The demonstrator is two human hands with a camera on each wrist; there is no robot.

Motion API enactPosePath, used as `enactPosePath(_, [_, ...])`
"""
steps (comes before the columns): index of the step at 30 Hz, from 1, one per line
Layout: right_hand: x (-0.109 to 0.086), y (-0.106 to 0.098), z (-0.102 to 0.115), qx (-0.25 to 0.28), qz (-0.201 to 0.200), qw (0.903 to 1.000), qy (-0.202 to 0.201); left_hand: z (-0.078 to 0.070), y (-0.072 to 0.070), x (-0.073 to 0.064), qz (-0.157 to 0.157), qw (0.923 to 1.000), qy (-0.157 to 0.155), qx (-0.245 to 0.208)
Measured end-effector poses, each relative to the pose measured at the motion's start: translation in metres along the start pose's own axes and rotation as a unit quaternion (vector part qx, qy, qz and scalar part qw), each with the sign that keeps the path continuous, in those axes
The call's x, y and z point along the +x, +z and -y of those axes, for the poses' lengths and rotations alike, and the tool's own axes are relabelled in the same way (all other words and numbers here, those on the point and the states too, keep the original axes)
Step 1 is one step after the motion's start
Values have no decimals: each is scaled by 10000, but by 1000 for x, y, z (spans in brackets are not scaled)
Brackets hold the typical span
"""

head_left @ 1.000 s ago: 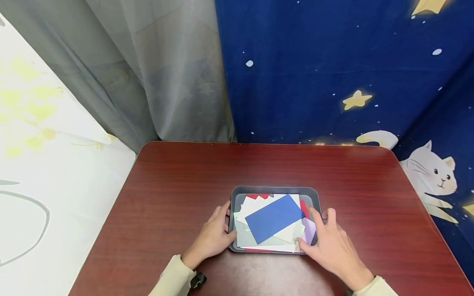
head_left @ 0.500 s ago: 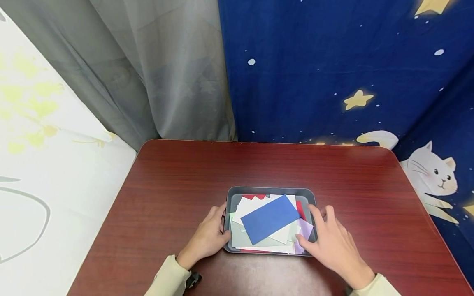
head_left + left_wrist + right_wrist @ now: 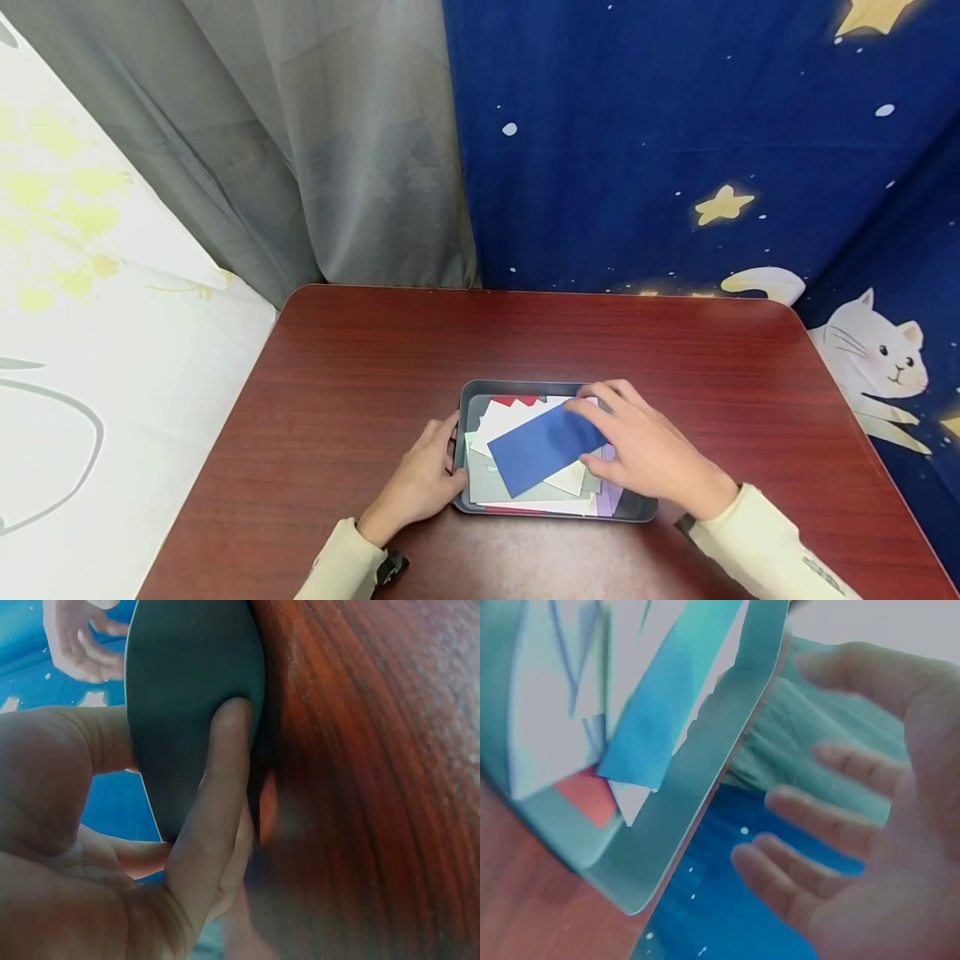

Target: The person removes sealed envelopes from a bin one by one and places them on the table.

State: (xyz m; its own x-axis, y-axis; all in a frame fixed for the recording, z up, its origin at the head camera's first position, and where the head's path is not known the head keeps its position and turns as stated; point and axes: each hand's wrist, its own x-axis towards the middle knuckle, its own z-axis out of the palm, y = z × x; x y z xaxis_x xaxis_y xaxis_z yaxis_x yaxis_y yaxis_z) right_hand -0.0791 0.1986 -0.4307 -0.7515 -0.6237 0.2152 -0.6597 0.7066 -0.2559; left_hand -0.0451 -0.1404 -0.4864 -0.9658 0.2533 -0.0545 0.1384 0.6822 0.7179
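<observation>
A shallow dark grey tray (image 3: 643, 508) lies on the table, with a pile of paper sheets in it. On top is a blue paper rectangle (image 3: 528, 454), set at a slant. White sheets (image 3: 501, 423), a purple piece (image 3: 611, 498) and a zigzag-edged red piece (image 3: 517, 401) show beneath. My left hand (image 3: 420, 479) grips the tray's left end; in the left wrist view, fingers press the outer wall (image 3: 195, 660) while the thumb reaches the rim. Over the right part of the pile hovers my right hand (image 3: 648, 442), fingers spread and holding nothing (image 3: 877, 825), partly covering the blue paper.
The reddish-brown wooden table (image 3: 360, 375) extends around the tray. Behind it hang a grey curtain (image 3: 375, 167) and a blue curtain (image 3: 615, 167) with stars and a cat. A white patterned cloth (image 3: 150, 350) lies along the left side.
The tray and left hand shifted slightly left in the first half second. My right hand then moved from the tray's right edge up and left, over the blue paper.
</observation>
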Motion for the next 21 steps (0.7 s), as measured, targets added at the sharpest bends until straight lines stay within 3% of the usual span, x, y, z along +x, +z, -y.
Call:
enactPosePath(5, [25, 5, -3, 295, 791, 9947, -580, 0, -1, 0, -9, 10000, 6, -21])
enactPosePath(11, [37, 20, -3, 142, 1648, 9813, -982, 1, 1, -1, 21, 10000, -36, 62])
enactPosePath(21, [41, 33, -2, -505, 1852, 9700, -1488, 2, 1, -2, -8, 10000, -26, 79])
